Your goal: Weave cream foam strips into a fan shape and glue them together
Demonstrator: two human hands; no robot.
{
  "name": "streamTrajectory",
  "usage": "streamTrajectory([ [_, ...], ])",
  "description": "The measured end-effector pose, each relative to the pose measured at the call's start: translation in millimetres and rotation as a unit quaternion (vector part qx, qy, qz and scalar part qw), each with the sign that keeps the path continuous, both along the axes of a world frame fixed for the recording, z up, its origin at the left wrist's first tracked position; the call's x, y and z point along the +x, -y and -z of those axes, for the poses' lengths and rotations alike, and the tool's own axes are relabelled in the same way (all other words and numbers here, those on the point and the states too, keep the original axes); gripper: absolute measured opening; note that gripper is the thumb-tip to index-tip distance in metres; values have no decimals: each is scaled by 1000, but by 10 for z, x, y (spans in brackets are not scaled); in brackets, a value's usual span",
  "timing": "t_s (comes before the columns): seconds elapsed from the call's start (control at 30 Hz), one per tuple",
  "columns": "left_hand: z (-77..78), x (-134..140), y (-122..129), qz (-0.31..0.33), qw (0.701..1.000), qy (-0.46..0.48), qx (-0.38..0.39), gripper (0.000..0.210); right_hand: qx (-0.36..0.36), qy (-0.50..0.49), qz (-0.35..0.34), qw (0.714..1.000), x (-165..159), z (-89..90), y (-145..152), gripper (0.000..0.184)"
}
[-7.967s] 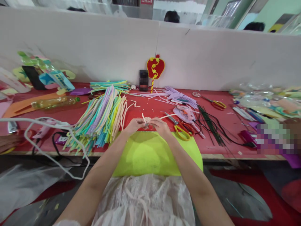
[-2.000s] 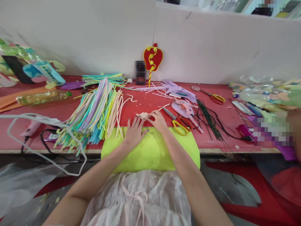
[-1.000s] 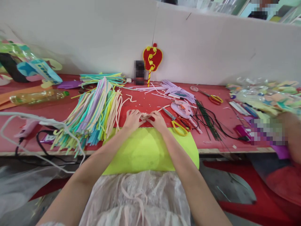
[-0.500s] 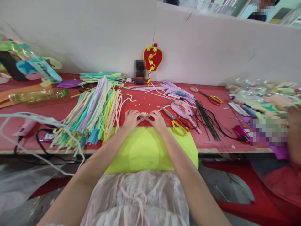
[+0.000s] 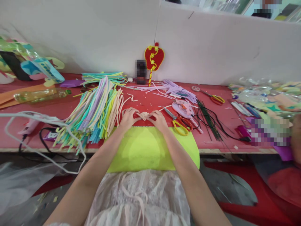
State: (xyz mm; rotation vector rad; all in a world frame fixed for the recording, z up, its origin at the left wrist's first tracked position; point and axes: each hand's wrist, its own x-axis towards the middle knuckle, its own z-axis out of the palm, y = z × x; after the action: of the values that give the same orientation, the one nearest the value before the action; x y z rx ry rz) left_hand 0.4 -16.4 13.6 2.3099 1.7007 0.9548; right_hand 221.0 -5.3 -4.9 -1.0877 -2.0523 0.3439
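My left hand (image 5: 128,118) and my right hand (image 5: 158,119) meet over the front of the red table, each pinching one side of a small beige piece of folded, fuzzy pipe cleaner (image 5: 144,115). Its exact shape is too small to make out. Just below both hands lies a lime-green sheet (image 5: 150,147), reaching over the table edge to my lap. Left of my left hand rests a thick bundle of pastel pipe cleaners (image 5: 94,106). Close by my right hand are scissors with yellow handles (image 5: 180,127) and a pink-and-lilac piece on a stick (image 5: 183,108).
A red heart-like decoration (image 5: 154,58) with yellow trim stands against the white wall. Lilac pipe cleaners (image 5: 174,89), dark green stems (image 5: 208,121) and a second pair of scissors (image 5: 217,99) lie to the right. A pink glue gun (image 5: 29,125) and a bottle (image 5: 41,95) are left.
My fingers have spread slightly apart around the beige piece, so more of it shows between them. The view has shifted a little.
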Motion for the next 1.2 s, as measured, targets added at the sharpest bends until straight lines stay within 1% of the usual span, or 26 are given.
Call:
streamTrajectory([
  [0.13,24,-2,0,14,1000,-17,-5,24,8,-10,-3,1000,-2,-2,5,23],
  [0.37,60,31,9,34,999,-27,-5,16,10,0,-26,1000,-20,-77,90,17],
  [0.57,79,50,10,52,998,-38,18,16,11,16,-43,999,-45,-121,121,17],
  [0.77,49,56,15,80,995,-60,27,10,25,42,-54,997,-43,-113,107,18],
  [0.9,29,63,26,99,992,-67,38,10,26,50,-53,997,-46,-107,99,18],
  [1.2,36,88,28,107,991,-64,42,12,23,62,-58,996,-73,-134,104,17],
])
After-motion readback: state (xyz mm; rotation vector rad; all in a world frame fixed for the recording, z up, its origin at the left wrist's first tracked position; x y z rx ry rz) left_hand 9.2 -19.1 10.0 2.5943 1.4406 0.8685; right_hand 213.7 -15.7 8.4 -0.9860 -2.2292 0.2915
